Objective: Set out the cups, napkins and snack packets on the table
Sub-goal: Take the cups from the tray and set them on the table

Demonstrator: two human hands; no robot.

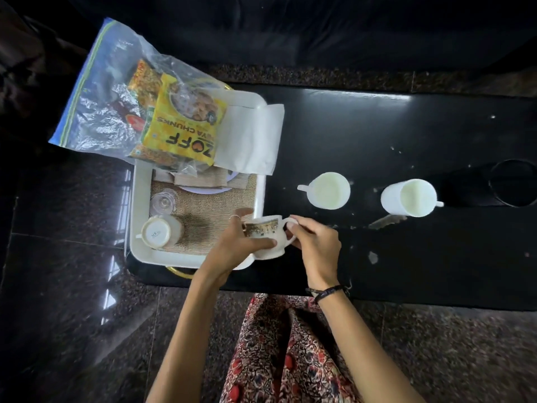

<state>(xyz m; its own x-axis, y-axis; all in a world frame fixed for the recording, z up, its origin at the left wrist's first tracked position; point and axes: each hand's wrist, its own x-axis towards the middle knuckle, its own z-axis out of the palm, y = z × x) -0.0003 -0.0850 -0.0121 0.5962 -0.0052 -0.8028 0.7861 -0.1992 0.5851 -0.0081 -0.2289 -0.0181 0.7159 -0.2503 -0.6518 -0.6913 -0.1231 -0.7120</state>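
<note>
Both hands hold a white cup with a gold band (266, 232) over the right rim of the white tray (139, 187). My left hand (235, 245) wraps its body and my right hand (312, 242) grips its handle. Two white cups stand upright on the black table: one (329, 190) in the middle, one (409, 197) further right. An upturned white cup (158, 234) and a clear glass (163, 202) sit in the tray. White napkins (251, 141) lie over the tray's far right corner. A yellow snack packet (186, 126) lies in a clear zip bag (101, 91) on the tray's far end.
The black table (406, 257) has pale chipped spots and a round hole (513, 181) at the far right. A woven mat (209, 216) and folded brown cloths (200, 178) lie in the tray. A dark sofa stands behind the table, and polished stone floor surrounds it.
</note>
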